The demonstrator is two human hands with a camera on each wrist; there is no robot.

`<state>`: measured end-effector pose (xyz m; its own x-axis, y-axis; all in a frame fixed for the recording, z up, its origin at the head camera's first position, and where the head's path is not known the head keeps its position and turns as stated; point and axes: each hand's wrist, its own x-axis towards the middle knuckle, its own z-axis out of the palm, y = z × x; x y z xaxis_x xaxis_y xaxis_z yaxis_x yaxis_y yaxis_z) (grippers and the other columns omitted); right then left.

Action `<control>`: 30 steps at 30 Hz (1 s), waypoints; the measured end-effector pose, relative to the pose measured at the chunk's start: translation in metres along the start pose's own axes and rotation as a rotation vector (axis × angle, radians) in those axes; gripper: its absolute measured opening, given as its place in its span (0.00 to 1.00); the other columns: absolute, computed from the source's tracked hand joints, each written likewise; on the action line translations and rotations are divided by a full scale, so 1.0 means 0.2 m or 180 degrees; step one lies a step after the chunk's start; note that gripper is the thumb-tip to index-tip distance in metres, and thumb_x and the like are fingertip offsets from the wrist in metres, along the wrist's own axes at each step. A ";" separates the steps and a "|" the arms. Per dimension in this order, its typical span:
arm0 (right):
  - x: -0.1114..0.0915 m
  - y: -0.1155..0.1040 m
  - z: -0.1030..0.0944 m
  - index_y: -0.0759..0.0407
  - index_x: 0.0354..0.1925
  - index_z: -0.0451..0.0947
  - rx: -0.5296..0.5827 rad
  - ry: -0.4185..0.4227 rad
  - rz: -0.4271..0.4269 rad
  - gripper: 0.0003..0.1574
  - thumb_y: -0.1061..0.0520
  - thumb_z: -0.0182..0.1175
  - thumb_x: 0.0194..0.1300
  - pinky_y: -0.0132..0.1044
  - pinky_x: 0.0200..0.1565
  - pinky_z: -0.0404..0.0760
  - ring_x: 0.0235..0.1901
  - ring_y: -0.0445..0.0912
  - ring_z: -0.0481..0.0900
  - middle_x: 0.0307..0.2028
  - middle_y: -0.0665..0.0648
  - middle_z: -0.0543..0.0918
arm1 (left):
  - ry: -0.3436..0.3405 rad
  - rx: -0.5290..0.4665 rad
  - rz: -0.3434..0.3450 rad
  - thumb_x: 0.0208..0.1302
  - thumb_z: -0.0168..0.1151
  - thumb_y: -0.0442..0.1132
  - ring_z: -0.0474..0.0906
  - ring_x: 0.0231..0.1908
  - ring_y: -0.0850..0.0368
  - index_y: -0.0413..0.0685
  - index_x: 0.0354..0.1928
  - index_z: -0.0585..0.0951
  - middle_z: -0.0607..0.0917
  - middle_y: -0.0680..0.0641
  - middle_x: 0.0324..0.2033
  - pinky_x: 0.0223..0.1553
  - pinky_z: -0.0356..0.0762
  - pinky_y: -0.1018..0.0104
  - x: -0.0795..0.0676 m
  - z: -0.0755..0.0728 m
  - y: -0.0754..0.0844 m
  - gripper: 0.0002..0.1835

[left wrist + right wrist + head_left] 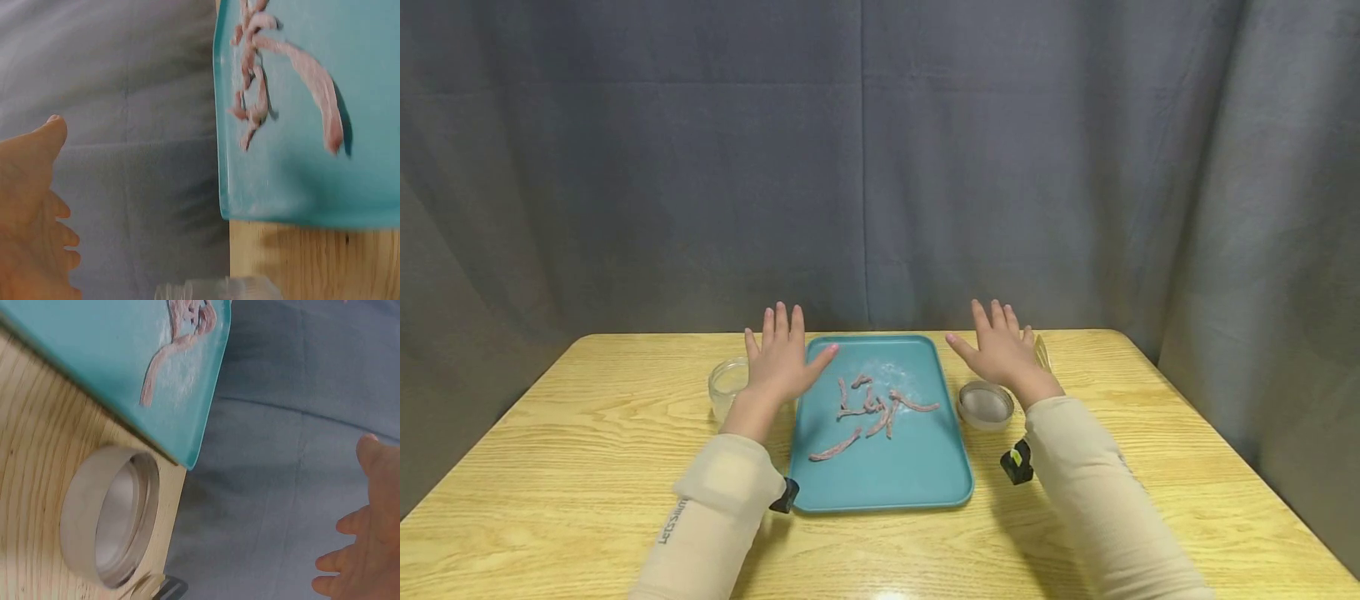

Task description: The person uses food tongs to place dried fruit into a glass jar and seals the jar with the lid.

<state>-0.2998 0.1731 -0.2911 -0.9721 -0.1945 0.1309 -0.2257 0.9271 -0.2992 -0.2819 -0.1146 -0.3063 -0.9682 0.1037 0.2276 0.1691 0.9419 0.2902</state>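
Note:
My left hand is held out with fingers spread, over the left edge of a teal tray. On the other side my right hand is spread the same way, beyond the tray's right edge. Neither holds anything. Several pinkish strips that look like raw meat lie on the tray, with white powder dusted near its far part. In the left wrist view one long strip curves away from a small cluster. A clear glass jar stands by the left hand.
A round, shallow container stands right of the tray, below the right hand. Behind it is a gold-coloured utensil, partly hidden by that hand. The wooden table ends at a grey curtain.

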 end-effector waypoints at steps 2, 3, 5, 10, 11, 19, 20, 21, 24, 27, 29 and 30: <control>-0.01 0.03 -0.01 0.61 0.65 0.35 -0.0005 0.0002 0.0042 0.50 0.31 0.34 0.60 0.63 0.52 0.32 0.61 0.61 0.30 0.63 0.70 0.36 | 0.0000 -0.0071 -0.0027 0.59 0.39 0.63 0.25 0.61 0.45 0.38 0.65 0.40 0.36 0.36 0.63 0.53 0.23 0.42 0.00 0.00 -0.02 0.45; -0.01 0.04 -0.01 0.61 0.65 0.35 -0.0010 0.0000 0.0063 0.50 0.31 0.34 0.60 0.63 0.52 0.32 0.61 0.61 0.30 0.63 0.70 0.37 | 0.0000 -0.0102 -0.0033 0.59 0.39 0.63 0.25 0.61 0.45 0.38 0.65 0.39 0.36 0.36 0.63 0.53 0.23 0.42 -0.01 -0.01 -0.03 0.45; -0.02 0.07 -0.02 0.62 0.65 0.35 -0.0003 0.0002 0.0097 0.50 0.31 0.35 0.60 0.63 0.52 0.32 0.61 0.62 0.30 0.63 0.71 0.37 | 0.0009 -0.0143 -0.0045 0.58 0.40 0.63 0.25 0.61 0.45 0.37 0.65 0.40 0.36 0.36 0.63 0.53 0.23 0.42 -0.01 -0.01 -0.05 0.45; -0.05 0.14 -0.04 0.64 0.65 0.35 0.0003 0.0011 0.0180 0.51 0.31 0.35 0.59 0.64 0.51 0.33 0.60 0.63 0.30 0.62 0.72 0.37 | 0.0026 -0.0149 -0.0060 0.58 0.38 0.64 0.25 0.61 0.44 0.36 0.64 0.39 0.35 0.35 0.63 0.52 0.23 0.40 -0.02 -0.01 -0.10 0.46; -0.06 0.15 -0.04 0.64 0.65 0.35 0.0008 0.0007 0.0195 0.51 0.31 0.35 0.59 0.64 0.51 0.33 0.60 0.64 0.30 0.62 0.72 0.37 | 0.0016 -0.0152 -0.0072 0.57 0.38 0.65 0.25 0.61 0.44 0.36 0.64 0.39 0.35 0.35 0.63 0.52 0.23 0.40 -0.03 -0.01 -0.11 0.47; -0.11 0.22 -0.06 0.67 0.64 0.36 -0.0029 0.0080 0.0316 0.53 0.31 0.37 0.59 0.66 0.49 0.33 0.59 0.67 0.32 0.61 0.76 0.39 | 0.0042 -0.0169 -0.0156 0.58 0.39 0.63 0.23 0.60 0.43 0.35 0.64 0.39 0.34 0.34 0.62 0.51 0.22 0.39 -0.06 -0.05 -0.21 0.46; -0.12 0.23 -0.06 0.68 0.64 0.37 -0.0030 0.0089 0.0340 0.54 0.31 0.38 0.58 0.66 0.49 0.33 0.59 0.67 0.32 0.60 0.76 0.39 | 0.0051 -0.0175 -0.0169 0.58 0.39 0.63 0.23 0.60 0.43 0.35 0.64 0.39 0.34 0.34 0.62 0.51 0.22 0.39 -0.07 -0.05 -0.23 0.46; -0.12 0.23 -0.06 0.68 0.64 0.37 -0.0018 0.0096 0.0364 0.54 0.31 0.39 0.58 0.66 0.49 0.33 0.59 0.67 0.32 0.60 0.76 0.39 | 0.0058 -0.0182 -0.0180 0.58 0.39 0.63 0.23 0.60 0.43 0.34 0.64 0.39 0.34 0.33 0.62 0.51 0.23 0.39 -0.07 -0.05 -0.24 0.46; -0.13 0.25 -0.06 0.69 0.64 0.36 0.0013 0.0084 0.0402 0.54 0.32 0.41 0.58 0.66 0.49 0.33 0.58 0.68 0.32 0.60 0.77 0.39 | 0.0050 -0.0226 -0.0226 0.58 0.39 0.63 0.23 0.60 0.42 0.34 0.64 0.38 0.34 0.33 0.62 0.50 0.21 0.38 -0.09 -0.06 -0.28 0.47; -0.14 0.27 -0.06 0.70 0.63 0.36 0.0053 0.0090 0.0401 0.55 0.32 0.42 0.57 0.67 0.49 0.33 0.58 0.68 0.33 0.60 0.77 0.39 | 0.0066 -0.0265 -0.0280 0.58 0.39 0.63 0.23 0.60 0.40 0.33 0.63 0.37 0.34 0.32 0.62 0.49 0.21 0.37 -0.11 -0.06 -0.32 0.47; -0.14 0.29 -0.06 0.70 0.63 0.36 0.0060 0.0100 0.0418 0.56 0.31 0.43 0.57 0.67 0.49 0.35 0.58 0.68 0.34 0.60 0.77 0.40 | 0.0091 -0.0319 -0.0309 0.58 0.40 0.63 0.24 0.60 0.40 0.33 0.63 0.37 0.35 0.32 0.62 0.49 0.22 0.36 -0.12 -0.07 -0.34 0.47; -0.14 0.29 -0.06 0.69 0.63 0.36 0.0067 0.0109 0.0432 0.57 0.31 0.43 0.56 0.67 0.49 0.35 0.58 0.68 0.35 0.59 0.77 0.40 | 0.0094 -0.0356 -0.0324 0.58 0.39 0.64 0.24 0.60 0.40 0.33 0.63 0.37 0.34 0.32 0.62 0.49 0.22 0.36 -0.12 -0.07 -0.35 0.48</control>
<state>-0.2849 0.2363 -0.3019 -0.9912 -0.0563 0.1198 -0.0938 0.9372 -0.3360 -0.2677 -0.1874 -0.3196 -0.9758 -0.0017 0.2185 0.0913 0.9055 0.4144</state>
